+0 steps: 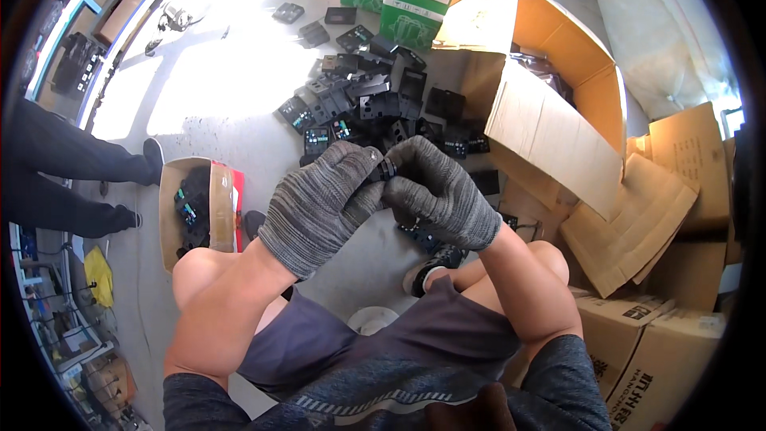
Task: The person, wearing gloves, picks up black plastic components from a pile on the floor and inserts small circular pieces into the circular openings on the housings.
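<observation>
My left hand (315, 211), in a grey striped knit glove, is closed with its fingers pinched on a small black plastic part (385, 169). My right hand (447, 199), gloved the same way, grips that part from the other side. The fingers cover most of it, so its exact kind does not show. Just beyond both hands, a heap of black plastic housings (375, 104) lies on the floor, some with greenish circuit boards showing.
Left of my knee stands an open carton (225, 199) holding black parts. A large open cardboard box (550, 116) is at the right, near green-and-white boxes (415, 8). Cardboard sheets (630, 223) and closed cartons (662, 351) lie right. Another person's legs (76, 168) stand left, beside shelving.
</observation>
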`<state>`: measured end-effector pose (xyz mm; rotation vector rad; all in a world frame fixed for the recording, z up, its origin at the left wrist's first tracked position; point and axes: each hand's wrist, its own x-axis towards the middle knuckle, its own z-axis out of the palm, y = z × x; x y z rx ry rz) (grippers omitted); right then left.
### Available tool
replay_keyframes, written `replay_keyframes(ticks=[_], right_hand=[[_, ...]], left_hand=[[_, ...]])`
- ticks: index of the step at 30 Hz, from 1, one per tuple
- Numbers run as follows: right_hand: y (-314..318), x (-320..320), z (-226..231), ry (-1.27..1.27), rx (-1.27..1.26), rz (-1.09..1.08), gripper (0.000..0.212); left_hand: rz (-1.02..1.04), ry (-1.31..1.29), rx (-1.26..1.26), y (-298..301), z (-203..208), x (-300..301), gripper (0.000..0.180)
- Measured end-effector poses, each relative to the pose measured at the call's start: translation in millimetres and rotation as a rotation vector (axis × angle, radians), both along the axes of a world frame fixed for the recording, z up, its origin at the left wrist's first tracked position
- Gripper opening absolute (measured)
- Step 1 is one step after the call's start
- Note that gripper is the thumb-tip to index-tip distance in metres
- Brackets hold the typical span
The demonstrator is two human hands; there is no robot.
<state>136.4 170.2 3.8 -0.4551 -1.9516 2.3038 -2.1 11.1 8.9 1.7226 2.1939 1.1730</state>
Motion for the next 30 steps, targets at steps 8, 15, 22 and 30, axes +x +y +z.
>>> replay_keyframes(ticks=[8,15,22,30], right_hand=[[13.3,7.7,-18.9,-0.007,0.053,0.113,0.044],[16.2,5.6,5.5,-0.105,-0.183,0.075,0.069],[4.5,13.1,-8.7,0.066,-0.565,0.115,0.086],[4.7,10.0,-18.1,0.165,-0.521,0.185,0.079]], left_hand=[[0.002,0.092,-0.026,4.9,-7.2,8.9,0.033],[-0.037,0.036,-0.071,9.5,-9.8,10.7,0.034],[-0.011,0.062,-0.016,11.3,-13.2,4.8,0.034],[-0.022,0.024,-0.002,9.2,-8.0,6.5,0.031]])
